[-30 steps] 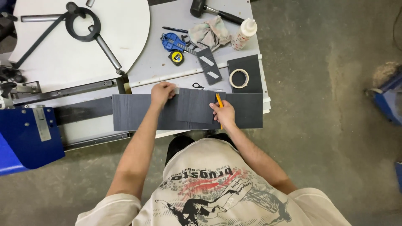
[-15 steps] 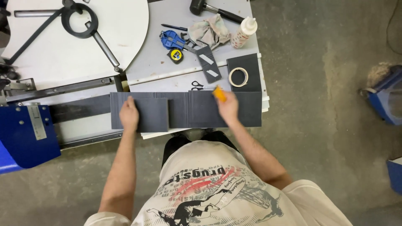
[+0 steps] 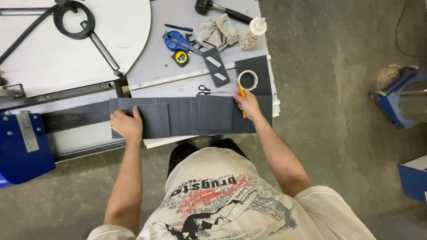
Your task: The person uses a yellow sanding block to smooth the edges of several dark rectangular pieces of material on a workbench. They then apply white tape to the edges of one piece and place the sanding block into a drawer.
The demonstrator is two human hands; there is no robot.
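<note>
A long dark grey strip (image 3: 180, 116) lies across the front edge of the white table (image 3: 155, 73). My left hand (image 3: 126, 124) presses flat on its left end, next to a smaller grey piece (image 3: 155, 120) lying on the strip. A second square grey piece (image 3: 214, 112) sits on the strip near my right hand (image 3: 247, 105). My right hand grips an orange-handled utility knife (image 3: 242, 95) and rests on the strip's right part.
A tape roll (image 3: 247, 80) lies on a dark sheet (image 3: 257, 71) behind my right hand. Small scissors (image 3: 209, 90), a yellow tape measure (image 3: 180, 57), a blue tool (image 3: 175, 42), a rag (image 3: 215, 32), a glue bottle (image 3: 252, 33) and a mallet (image 3: 218, 10) are further back. A blue machine part (image 3: 22, 146) stands left.
My left hand has slid left along the strip, from its middle to its left end. My right hand with the knife stays near the right end.
</note>
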